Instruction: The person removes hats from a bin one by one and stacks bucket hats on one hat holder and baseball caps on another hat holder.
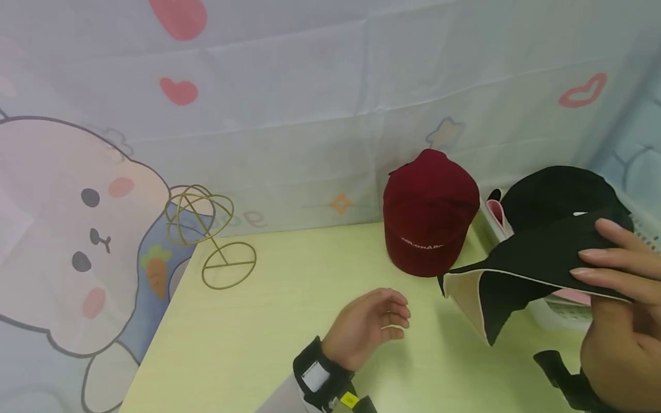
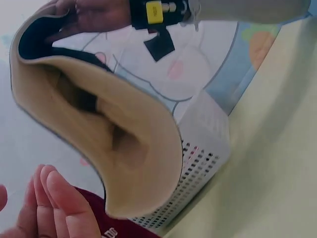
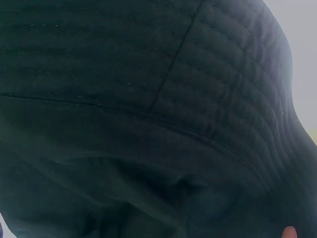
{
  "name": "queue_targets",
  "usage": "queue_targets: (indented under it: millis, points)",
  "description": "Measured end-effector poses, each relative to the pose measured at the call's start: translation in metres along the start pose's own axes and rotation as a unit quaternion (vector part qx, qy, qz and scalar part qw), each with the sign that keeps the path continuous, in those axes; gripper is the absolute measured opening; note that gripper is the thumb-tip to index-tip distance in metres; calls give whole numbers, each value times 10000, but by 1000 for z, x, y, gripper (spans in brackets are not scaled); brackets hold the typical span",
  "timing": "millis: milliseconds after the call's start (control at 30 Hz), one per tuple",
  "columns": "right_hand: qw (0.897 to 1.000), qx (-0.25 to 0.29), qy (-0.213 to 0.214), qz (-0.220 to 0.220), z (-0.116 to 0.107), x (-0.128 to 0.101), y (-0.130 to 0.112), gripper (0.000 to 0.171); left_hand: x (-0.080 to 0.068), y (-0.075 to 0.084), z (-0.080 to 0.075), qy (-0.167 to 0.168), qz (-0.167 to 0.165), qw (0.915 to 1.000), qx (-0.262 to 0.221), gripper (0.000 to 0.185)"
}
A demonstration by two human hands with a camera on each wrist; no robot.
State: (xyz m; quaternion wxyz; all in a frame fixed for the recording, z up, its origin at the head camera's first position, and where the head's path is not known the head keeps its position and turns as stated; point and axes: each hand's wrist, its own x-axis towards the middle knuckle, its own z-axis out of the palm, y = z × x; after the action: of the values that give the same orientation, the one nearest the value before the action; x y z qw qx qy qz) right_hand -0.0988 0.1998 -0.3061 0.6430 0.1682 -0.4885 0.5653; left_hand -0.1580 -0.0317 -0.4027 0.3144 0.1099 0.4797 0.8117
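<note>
A black bucket hat (image 1: 537, 258) with a beige lining is held over the basket side of the table by my right hand (image 1: 625, 292). The fingers lie over the outside of the brim and the thumb is beneath it. In the left wrist view the hat's beige inside (image 2: 54, 94) faces the camera. Its stitched black brim fills most of the right wrist view. My left hand (image 1: 366, 327) hovers near the hat's lower left side, fingers loosely bent, holding nothing. A dark red baseball cap (image 1: 428, 212) with white lettering stands just beyond it.
At the right, a white perforated basket (image 1: 558, 315) holds pink items and is partly hidden by the hat. A gold wire hat stand (image 1: 227, 264) is at the table's back left. A printed cloth (image 1: 289, 115) hangs behind the pale yellow table (image 1: 248, 344).
</note>
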Motion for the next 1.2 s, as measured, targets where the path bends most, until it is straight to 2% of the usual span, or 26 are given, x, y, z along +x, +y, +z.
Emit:
queue_targets:
  millis: [133,300,533,633,733,933,1067,1200]
  points:
    - [9980,510,-372,51,4,-8,1,25,-7,-4,5,-225,-193,9995,-139,36]
    - [9958,851,-335,17,17,-17,-1,22,-9,-9,11,-439,-405,9977,-320,48]
    - [9896,1380,-328,237,30,-25,-8,22,-6,-14,12,-240,-868,9941,-611,60]
    - [9869,1524,-422,306,30,-27,-9,22,-4,-18,11,-247,-1080,9916,-673,57]
    - [9842,1629,-577,378,28,-29,-9,24,-1,-21,9,-60,-1135,9913,-667,49]
    - [9801,1607,-1000,594,27,-33,-10,28,4,-22,-3,512,-897,9921,-717,33]
    - [9799,1471,-1191,625,26,-33,-10,29,7,-12,-12,790,-521,9918,-854,25]
    - [9772,1407,-1466,615,24,-34,-9,31,6,0,-20,924,-57,9918,-884,22]
